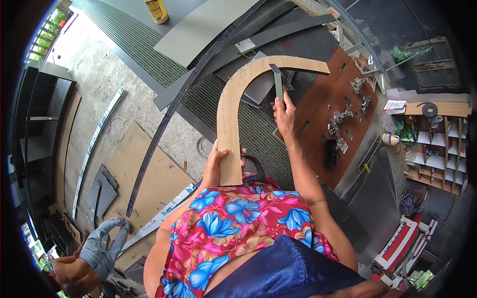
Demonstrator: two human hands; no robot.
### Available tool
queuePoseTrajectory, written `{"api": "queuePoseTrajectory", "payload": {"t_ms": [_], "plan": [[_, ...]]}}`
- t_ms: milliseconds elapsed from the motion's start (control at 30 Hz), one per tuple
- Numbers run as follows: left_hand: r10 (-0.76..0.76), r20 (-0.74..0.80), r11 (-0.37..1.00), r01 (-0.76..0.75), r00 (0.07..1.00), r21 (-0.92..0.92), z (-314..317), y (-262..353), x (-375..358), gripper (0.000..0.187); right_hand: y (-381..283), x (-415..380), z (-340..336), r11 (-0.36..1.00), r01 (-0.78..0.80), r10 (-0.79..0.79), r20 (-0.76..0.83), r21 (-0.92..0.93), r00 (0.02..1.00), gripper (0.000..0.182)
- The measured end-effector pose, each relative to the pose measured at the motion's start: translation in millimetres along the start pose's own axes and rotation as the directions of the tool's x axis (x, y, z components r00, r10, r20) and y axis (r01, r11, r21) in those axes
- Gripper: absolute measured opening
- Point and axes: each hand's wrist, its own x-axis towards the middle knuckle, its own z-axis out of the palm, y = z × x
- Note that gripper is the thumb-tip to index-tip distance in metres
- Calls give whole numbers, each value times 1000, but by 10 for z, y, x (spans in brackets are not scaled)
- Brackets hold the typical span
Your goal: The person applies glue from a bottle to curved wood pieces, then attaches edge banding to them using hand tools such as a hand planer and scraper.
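Observation:
A curved, hook-shaped wooden piece (pixel 229 109) with light grain extends up from my lap and bends to the right. My left hand (pixel 213 165) is closed around its straight lower end, thumb on the face. My right hand (pixel 285 115) grips a slim, flat green-grey tool (pixel 278 83) whose dark tip meets the inner edge of the curve. I cannot make out the tool's exact kind. A dark strip (pixel 257 166) loops beside the lower end of the wood, by my left fingers.
A brown board (pixel 318 129) with metal hinges (pixel 340 121) lies at right. Ahead are a ribbed dark panel (pixel 124 37), a grey panel (pixel 194 32) and a yellow can (pixel 156 11). Another person (pixel 94 258) is at lower left. A pigeonhole shelf (pixel 437 149) stands at far right.

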Motion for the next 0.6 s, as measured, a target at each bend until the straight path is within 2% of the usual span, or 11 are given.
{"api": "queuePoseTrajectory", "payload": {"t_ms": [67,133,200,267,300,333,400,467,600], "plan": [[-1,2,1000,1,1000,-8,-1,-5,-7,58,-158,-15,-74,989,-123,117,63,88,991,47],[0,-4,1000,0,1000,3,-1,-13,-19,58,-141,65,-127,966,-195,189,53,170,981,45],[9,-17,1000,-9,1000,27,14,-41,-20,59,-195,91,-138,969,-216,217,8,117,976,44],[27,-15,999,-26,1000,42,10,-63,-4,58,-259,8,-89,959,-261,253,82,112,964,45],[35,-15,998,-34,999,49,9,-73,-5,58,-300,-72,-62,971,-229,220,119,64,968,46],[31,-20,999,-30,999,43,9,-75,-26,58,-341,-135,-34,963,-265,257,144,41,956,46],[22,-27,999,-21,999,31,36,-67,-38,57,-266,-80,-70,954,-274,260,122,121,958,46],[37,-23,997,-35,999,67,22,-87,-35,55,-251,6,-102,959,-258,257,21,113,966,46],[54,-17,996,-52,998,71,47,-87,-30,54,-300,-148,-57,963,-255,237,179,90,955,46]]}}
